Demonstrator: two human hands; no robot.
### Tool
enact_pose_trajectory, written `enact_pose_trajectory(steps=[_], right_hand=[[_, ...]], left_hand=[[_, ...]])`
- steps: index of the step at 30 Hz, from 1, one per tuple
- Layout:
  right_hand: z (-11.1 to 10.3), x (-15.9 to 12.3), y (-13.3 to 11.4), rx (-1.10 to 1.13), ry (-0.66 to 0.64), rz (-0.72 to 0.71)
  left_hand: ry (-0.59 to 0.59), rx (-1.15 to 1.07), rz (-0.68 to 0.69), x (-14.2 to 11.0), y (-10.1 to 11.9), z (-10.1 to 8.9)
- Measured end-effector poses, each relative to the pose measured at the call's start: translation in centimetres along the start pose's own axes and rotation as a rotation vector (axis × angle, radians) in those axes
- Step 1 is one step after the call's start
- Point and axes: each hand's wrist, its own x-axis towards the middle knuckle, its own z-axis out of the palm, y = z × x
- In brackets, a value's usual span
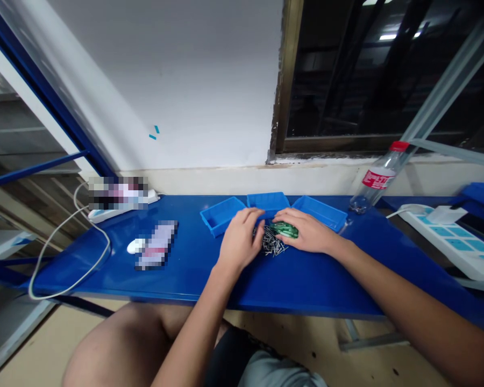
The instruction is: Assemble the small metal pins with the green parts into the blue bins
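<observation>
A heap of thin, silvery metal pieces that look like screws or nails point(273, 244) lies on the blue table between my hands. My left hand point(242, 236) curves round the heap's left side, thumb and fingers apart, with no held thing visible. On the right, my right hand point(308, 231) has its thumb and fingers round a shiny green bundle point(286, 230) at the top of the heap. What the bundle is made up of is too small to make out. Just beyond the hands are three blue plastic trays: a left one point(221, 214), a middle one point(268, 201) and a right one point(322, 213).
A clear plastic bottle with a red cap point(377, 180) stands at the back right. A white power strip point(452, 239) lies at the right, and another point(123, 208) at the back left. Left of my hands are a blurred flat object point(157, 246) and a white rounded object point(136, 246).
</observation>
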Motion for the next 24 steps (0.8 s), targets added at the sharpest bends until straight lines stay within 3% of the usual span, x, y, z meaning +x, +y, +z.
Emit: enact_pose_trajectory(steps=[3,9,19,24], right_hand=[[-0.2,-0.6,-0.5,-0.018,-0.028,0.015],[-0.1,-2.2,-0.8,-0.081,-0.097,-0.025],[-1.3,-4.0,-0.6,-0.028,-0.165,-0.083],[-2.2,-3.0,-0.6,0.045,-0.017,0.102]], left_hand=[[-0.135,0.020,-0.010,-0.9,0.4,1.7],[-0.260,0.084,-0.054,-2.3,0.7,3.0],[-0.296,0.089,-0.075,-2.4,1.2,2.6],[-0.158,0.009,-0.062,-1.5,0.0,1.9]])
